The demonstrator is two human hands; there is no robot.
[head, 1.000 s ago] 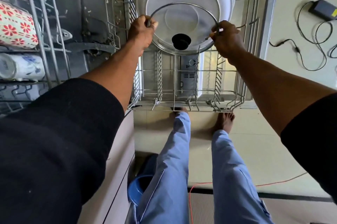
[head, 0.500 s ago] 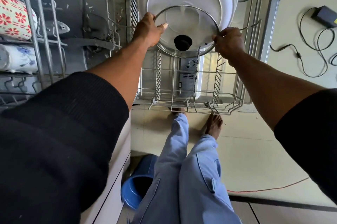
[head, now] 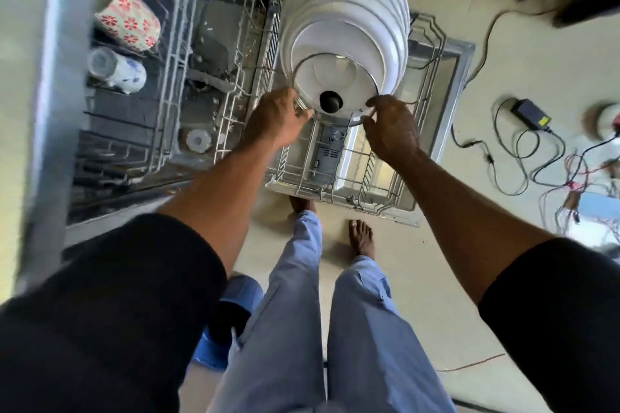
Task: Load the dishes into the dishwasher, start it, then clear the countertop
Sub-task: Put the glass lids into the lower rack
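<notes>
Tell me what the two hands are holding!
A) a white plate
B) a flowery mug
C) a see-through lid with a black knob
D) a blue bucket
C: the left hand and the right hand each grip the rim of the glass lid, whose black knob faces the camera, just in front of the white plates in the rack.

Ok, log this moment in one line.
glass lid: upright before white plates, lower rack; left hand: grips rim; right hand: grips rim
</notes>
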